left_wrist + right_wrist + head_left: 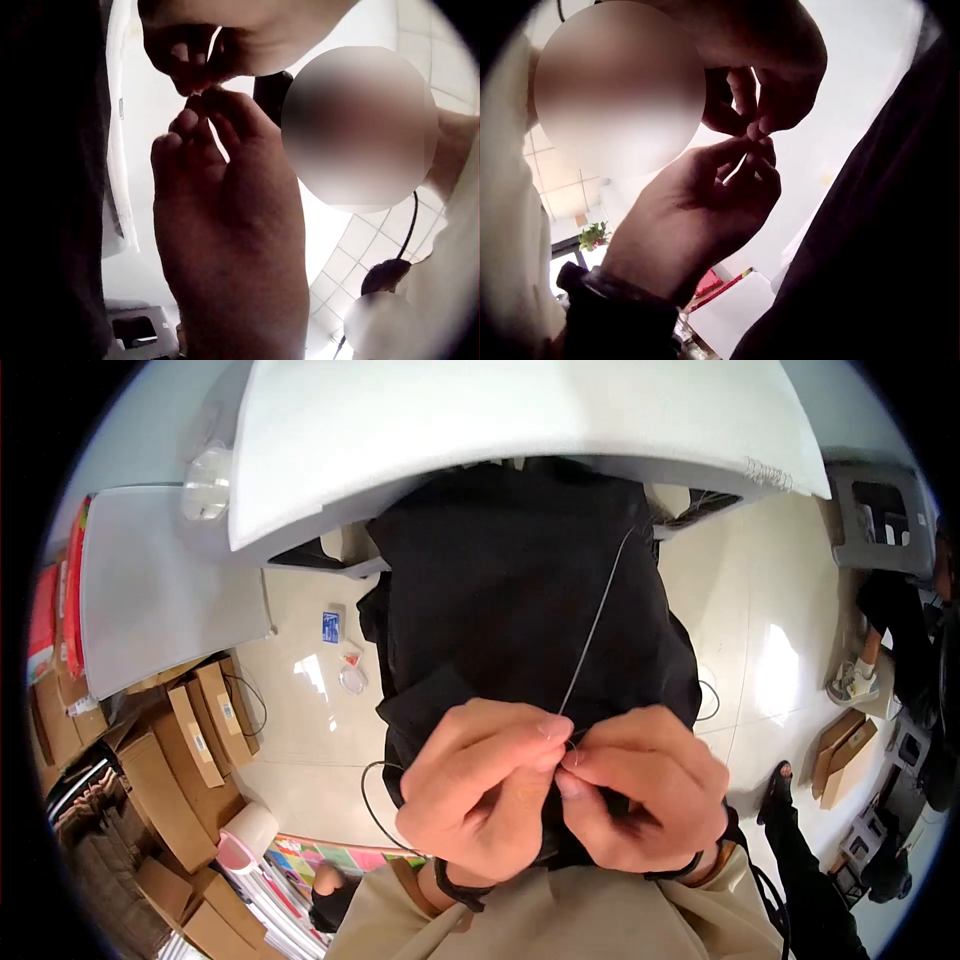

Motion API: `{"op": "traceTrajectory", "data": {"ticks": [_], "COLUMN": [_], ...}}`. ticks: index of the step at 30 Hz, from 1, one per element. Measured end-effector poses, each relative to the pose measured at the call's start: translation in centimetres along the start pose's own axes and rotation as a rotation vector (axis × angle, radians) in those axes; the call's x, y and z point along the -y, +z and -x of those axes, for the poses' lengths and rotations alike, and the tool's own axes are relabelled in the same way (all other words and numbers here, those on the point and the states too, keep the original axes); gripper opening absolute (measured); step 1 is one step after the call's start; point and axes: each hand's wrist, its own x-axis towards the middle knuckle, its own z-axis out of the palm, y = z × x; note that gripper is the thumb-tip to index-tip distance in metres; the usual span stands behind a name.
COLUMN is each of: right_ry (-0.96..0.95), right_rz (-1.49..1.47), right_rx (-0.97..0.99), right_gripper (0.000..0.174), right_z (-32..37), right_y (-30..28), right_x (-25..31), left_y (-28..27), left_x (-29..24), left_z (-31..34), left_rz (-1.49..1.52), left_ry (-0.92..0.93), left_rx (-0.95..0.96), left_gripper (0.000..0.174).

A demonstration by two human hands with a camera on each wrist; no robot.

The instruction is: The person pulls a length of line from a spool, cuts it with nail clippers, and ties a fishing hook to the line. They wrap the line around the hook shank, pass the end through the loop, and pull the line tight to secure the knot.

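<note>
In the head view my left hand and right hand meet at the fingertips, low over a black cloth. Each pinches a grey thread between thumb and forefinger, and a small bend of it shows between the two hands. From there the strand runs up across the cloth to its upper right edge. The fingertips hide whether a needle is held. Both wrist views show the hands from below as dark shapes, tips touching: left hand lower in the left wrist view, right hand lower in the right wrist view.
A white tabletop stands ahead, with loose thread strands at its right edge. Cardboard boxes crowd the left. A small blue box lies on the tiled floor. Grey stools and another person's shoe are at right.
</note>
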Motion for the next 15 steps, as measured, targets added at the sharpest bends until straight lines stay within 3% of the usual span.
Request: {"op": "traceTrajectory", "data": {"ticks": [8, 11, 15], "right_ry": [-0.111, -0.112, -0.115], "right_rz": [0.212, 0.321, 0.355], "right_rx": [-0.011, -0.058, 0.047], "right_gripper": [0.022, 0.018, 0.017], "right_z": [0.3, -0.2, 0.1], "right_y": [-0.1, -0.1, -0.5], "right_x": [-0.6, -0.7, -0.6], "left_y": [1.5, 2.6, 3.2], "left_x": [-0.5, -0.7, -0.8], "left_z": [1.2, 1.2, 1.3], "left_rz": [0.516, 0.586, 0.682], "left_ry": [-0.454, -0.483, -0.540], "left_rx": [-0.203, -0.213, -0.216], "left_gripper": [0.011, 0.011, 0.012]}}
